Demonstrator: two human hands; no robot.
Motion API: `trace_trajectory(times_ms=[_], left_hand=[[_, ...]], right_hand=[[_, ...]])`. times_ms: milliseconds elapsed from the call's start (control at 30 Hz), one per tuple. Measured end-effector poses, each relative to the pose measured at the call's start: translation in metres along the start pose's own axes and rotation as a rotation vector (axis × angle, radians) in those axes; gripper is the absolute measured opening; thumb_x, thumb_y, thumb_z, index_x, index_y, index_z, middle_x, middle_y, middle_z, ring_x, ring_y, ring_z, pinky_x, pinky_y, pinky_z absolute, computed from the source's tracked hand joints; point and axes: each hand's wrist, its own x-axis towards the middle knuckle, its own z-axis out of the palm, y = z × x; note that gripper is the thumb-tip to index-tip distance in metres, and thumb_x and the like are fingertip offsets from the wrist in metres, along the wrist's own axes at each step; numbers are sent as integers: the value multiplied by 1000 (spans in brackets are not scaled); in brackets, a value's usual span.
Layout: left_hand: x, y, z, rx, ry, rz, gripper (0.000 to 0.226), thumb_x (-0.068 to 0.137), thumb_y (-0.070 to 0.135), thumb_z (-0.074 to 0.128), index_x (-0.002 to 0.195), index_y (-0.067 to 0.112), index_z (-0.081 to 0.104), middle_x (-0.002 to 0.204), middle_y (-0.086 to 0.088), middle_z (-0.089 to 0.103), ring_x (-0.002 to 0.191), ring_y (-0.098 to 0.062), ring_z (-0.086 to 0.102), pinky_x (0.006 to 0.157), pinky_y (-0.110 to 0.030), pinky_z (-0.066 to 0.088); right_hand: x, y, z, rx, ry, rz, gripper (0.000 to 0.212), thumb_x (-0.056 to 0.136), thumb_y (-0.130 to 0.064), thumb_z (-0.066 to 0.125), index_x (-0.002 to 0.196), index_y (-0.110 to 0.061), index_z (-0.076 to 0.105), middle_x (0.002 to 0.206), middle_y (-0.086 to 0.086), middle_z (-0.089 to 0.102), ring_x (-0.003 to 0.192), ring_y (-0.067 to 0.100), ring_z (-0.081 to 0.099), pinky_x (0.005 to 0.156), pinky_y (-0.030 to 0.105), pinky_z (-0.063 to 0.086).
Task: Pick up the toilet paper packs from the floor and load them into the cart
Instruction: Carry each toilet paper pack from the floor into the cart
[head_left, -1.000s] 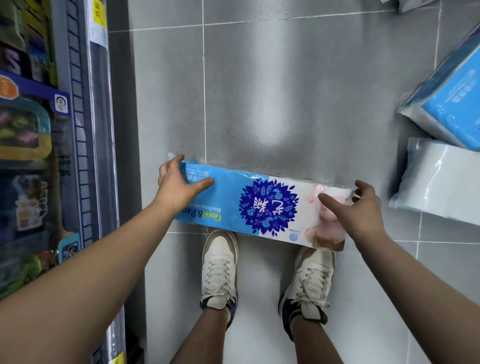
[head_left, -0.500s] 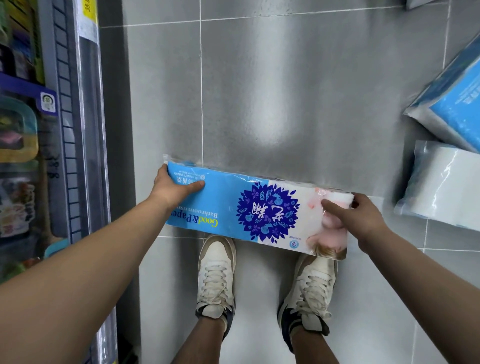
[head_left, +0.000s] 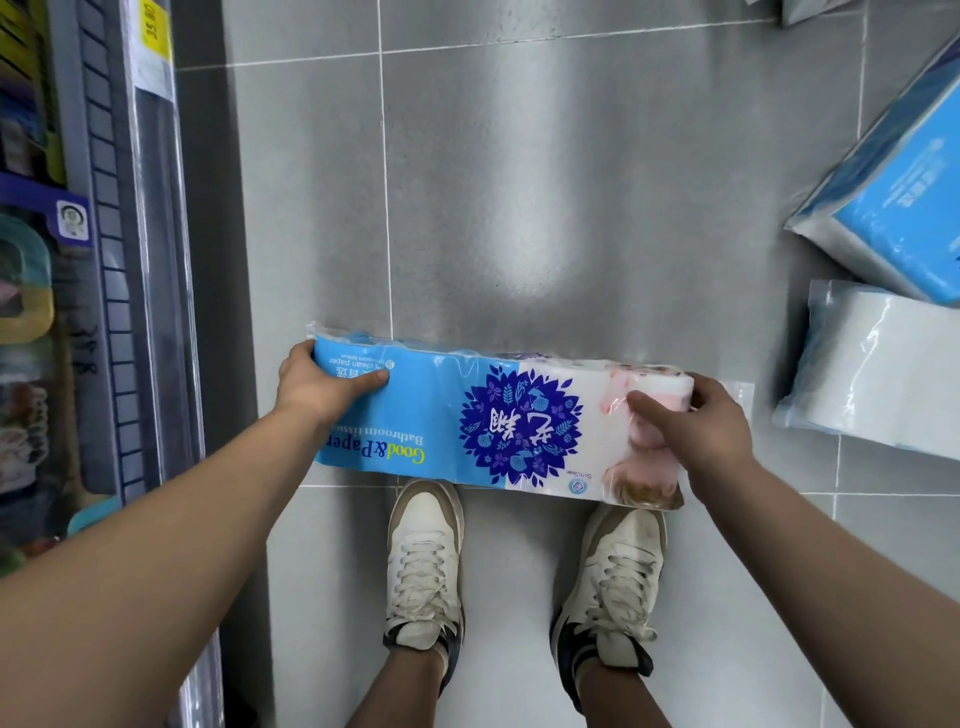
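The long toilet paper pack (head_left: 498, 421) is lying nine-to-three across the person's front, the left hand (head_left: 317, 387) and right hand (head_left: 696, 431) each clasping one end.

Long toilet paper pack (head_left: 498, 423) crosswise ahead of 2 shoes (head_left: 426, 561), gripped at either end. Shelf (head_left: 109, 249) along the left. 2 more packs (head_left: 893, 192) far right on the floor (head_left: 519, 182), touching.

I see glossy, crinkled plastic film on the pack (head_left: 467, 421), smooth grey floor tiles (head_left: 571, 182) with a dull sheen, and scuffed leather-like shoes (head_left: 426, 561) with cloth laces.
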Motion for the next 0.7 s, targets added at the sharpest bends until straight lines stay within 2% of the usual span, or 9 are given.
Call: trace_trajectory(times_ms=[67, 167, 267, 333, 400, 500, 633, 700], left_hand=[[-1, -1, -4, -44, 18, 18, 115, 27, 60, 90, 131, 25, 54, 132, 3, 62, 110, -24, 67, 98, -51, 56], [-2, 5, -8, -116, 50, 66, 97, 33, 53, 93, 119, 27, 56, 127, 5, 64, 108, -23, 69, 97, -51, 57], [-2, 19, -15, -180, 93, 128, 94, 34, 51, 95, 116, 30, 54, 125, 6, 65, 109, -22, 69, 98, -48, 57], [-3, 31, -17, -218, 103, 173, 88, 45, 40, 99, 118, 28, 50, 126, 6, 63, 112, -21, 68, 101, -47, 56], [1, 41, -18, -260, 117, 225, 80, 60, 24, 99, 121, 27, 47, 122, 7, 61, 114, -21, 67, 103, -45, 54], [6, 51, -19, -298, 152, 292, 76, 65, 17, 97, 121, 26, 46, 116, 11, 59, 115, -19, 66, 105, -43, 53], [9, 53, -21, -317, 176, 338, 84, 63, 22, 97, 128, 26, 45, 134, 1, 58, 119, -14, 63, 105, -36, 53], [8, 51, -21, -332, 176, 335, 86, 65, 21, 97, 134, 23, 44, 137, 0, 57, 119, -12, 62, 103, -32, 53]], right_hand=[[1, -7, -2, 22, 6, -38, 72, 75, -36, 89, 139, -21, 58, 131, 1, 67, 115, 24, 65, 102, 48, 54], [5, -22, -6, 73, 10, -74, 78, 72, -38, 91, 140, -25, 56, 134, 1, 65, 117, 26, 65, 103, 50, 53], [9, -41, -9, 121, 17, -118, 80, 68, -38, 92, 138, -28, 56, 132, 0, 67, 113, 24, 68, 101, 49, 55], [11, -54, -10, 158, 36, -157, 80, 65, -38, 92, 136, -29, 57, 128, -1, 68, 111, 23, 69, 100, 48, 56], [13, -65, -12, 179, 58, -204, 83, 58, -45, 91, 133, -32, 58, 125, -3, 69, 111, 20, 69, 100, 47, 56], [16, -78, -14, 205, 78, -288, 82, 51, -55, 87, 126, -38, 57, 122, -7, 70, 112, 16, 69, 99, 47, 56], [14, -85, -17, 250, 75, -362, 70, 69, -33, 91, 129, -28, 56, 130, -6, 66, 117, 9, 64, 105, 37, 53], [14, -82, -17, 244, 85, -383, 68, 75, -27, 90, 134, -23, 55, 133, -8, 64, 121, 9, 62, 105, 35, 52]])
